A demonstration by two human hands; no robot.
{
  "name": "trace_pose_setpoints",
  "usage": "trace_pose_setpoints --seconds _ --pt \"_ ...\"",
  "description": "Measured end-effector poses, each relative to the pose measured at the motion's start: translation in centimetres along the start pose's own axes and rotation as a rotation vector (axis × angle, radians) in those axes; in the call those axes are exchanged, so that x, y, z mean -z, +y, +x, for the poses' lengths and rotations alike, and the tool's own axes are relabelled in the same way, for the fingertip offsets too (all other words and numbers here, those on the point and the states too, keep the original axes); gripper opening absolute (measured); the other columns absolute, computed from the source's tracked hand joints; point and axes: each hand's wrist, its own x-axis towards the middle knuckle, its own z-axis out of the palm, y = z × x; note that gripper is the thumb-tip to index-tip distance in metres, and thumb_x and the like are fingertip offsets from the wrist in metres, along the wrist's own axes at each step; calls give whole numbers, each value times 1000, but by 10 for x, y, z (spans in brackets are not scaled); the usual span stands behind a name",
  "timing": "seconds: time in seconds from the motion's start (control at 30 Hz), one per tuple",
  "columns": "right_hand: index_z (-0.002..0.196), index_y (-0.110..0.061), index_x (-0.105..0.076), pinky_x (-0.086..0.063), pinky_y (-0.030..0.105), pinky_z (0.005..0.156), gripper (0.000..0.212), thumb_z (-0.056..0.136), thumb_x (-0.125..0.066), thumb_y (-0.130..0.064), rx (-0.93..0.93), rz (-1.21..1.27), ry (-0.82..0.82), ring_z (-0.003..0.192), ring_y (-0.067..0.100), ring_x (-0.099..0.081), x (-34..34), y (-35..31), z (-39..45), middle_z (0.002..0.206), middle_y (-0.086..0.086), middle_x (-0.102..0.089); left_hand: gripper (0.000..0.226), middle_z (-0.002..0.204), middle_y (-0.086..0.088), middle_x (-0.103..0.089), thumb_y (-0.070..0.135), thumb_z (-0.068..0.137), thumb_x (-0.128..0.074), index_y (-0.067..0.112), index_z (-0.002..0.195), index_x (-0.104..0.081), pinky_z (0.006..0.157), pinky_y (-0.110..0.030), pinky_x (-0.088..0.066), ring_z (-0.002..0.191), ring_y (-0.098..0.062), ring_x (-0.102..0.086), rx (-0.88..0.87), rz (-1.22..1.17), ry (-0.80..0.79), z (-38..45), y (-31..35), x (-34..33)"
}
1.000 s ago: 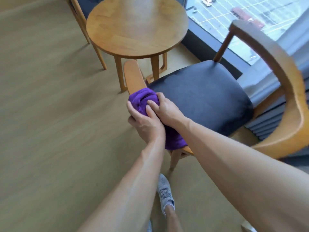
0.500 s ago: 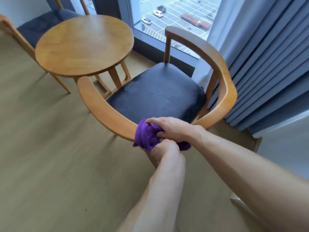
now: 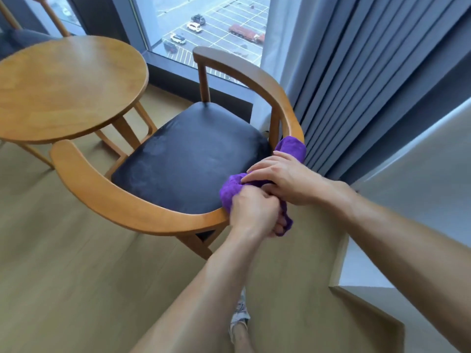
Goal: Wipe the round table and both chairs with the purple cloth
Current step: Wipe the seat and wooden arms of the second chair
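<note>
The purple cloth [image 3: 230, 191] is wrapped around the curved wooden backrest rail of the near chair [image 3: 122, 200], at the rail's right-hand bend. My left hand [image 3: 252, 212] grips the cloth from below and outside the rail. My right hand [image 3: 285, 178] presses on it from above. A tail of cloth [image 3: 293, 147] sticks up along the rail beside the curtain. The chair has a black padded seat [image 3: 188, 159]. The round wooden table [image 3: 66, 87] stands at the upper left. Part of the second chair [image 3: 23, 39] shows behind it.
Grey pleated curtains [image 3: 369, 80] hang right beside the chair. A floor-length window [image 3: 209, 29] runs behind the chair and table. A white wall corner with a wooden skirting [image 3: 369, 301] juts in at the lower right. My shoe [image 3: 239, 314] rests on the wooden floor.
Both hands have slid the cloth along the chair's rail, from the left armrest round to the right-hand bend near the curtain. The view has swung right with them.
</note>
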Motion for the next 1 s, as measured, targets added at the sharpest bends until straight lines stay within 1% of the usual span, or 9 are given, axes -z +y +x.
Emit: trace_pose_setpoints --seconds 0.07,0.13,0.23,0.37,0.43,0.53,0.63,0.77,1.0 --pt "122 -19 -66 -36 49 107 36 89 -55 -25 -32 81 74 126 21 -55 -4 3 -3 126 -2 -66 24 84 -6 -71 23 91 -49 10 83 -67 77 -39 -54 80 -28 -65 -352 245 348 9 -4 13" --pt "134 -18 -58 -35 51 111 52 85 -66 -32 -128 132 235 132 25 -49 -14 4 -11 134 4 -60 26 105 -5 -63 34 98 -46 16 105 -64 90 -43 -45 101 -26 -56 -482 459 502 20 -13 16" --pt "149 -26 -40 -24 44 121 83 77 -71 -53 -551 254 551 145 26 -30 -36 -14 -33 154 8 -36 44 121 -4 -60 53 102 -28 32 130 -54 99 -51 -42 115 -30 -55 -359 504 299 30 -33 11" --pt "157 -22 -21 -12 9 111 85 90 -64 -50 -971 836 772 148 14 -20 -73 -68 -40 160 6 -24 46 112 1 -64 61 98 -26 36 127 -54 84 -40 -49 103 -26 -61 -417 483 270 36 -51 18" --pt "155 -25 -25 -27 24 115 87 85 -59 -63 -1187 1268 751 143 17 -36 -88 -91 -29 156 3 -37 47 105 3 -64 63 96 -24 37 122 -53 81 -41 -49 98 -27 -62 -436 505 266 37 -51 19" --pt "134 -36 -52 -55 51 94 82 65 -50 -81 -1201 1828 810 108 17 -68 -99 -108 -6 122 -7 -69 49 104 2 -65 64 94 -19 37 122 -48 79 -41 -47 97 -32 -63 -431 585 244 44 -46 16" --pt "127 -40 -53 -55 50 94 77 63 -46 -81 -1225 1842 931 105 18 -69 -87 -87 14 116 -9 -71 54 115 -1 -69 62 93 -22 43 141 -36 87 -43 -47 105 -33 -63 -422 649 175 56 -24 12" --pt "124 -42 -50 -50 60 97 72 66 -38 -83 -1326 1587 941 109 31 -67 -69 -40 22 119 -3 -69 58 128 -4 -63 57 97 -28 46 152 -16 97 -46 -43 117 -36 -58 -387 686 -3 84 24 0" --pt "147 -42 -26 -50 55 98 88 66 -44 -70 -1327 1511 816 117 31 -58 -28 67 32 136 1 -55 60 155 -8 -29 50 96 -34 36 154 -25 117 -50 -26 142 -33 -30 -247 449 -150 161 85 -44"
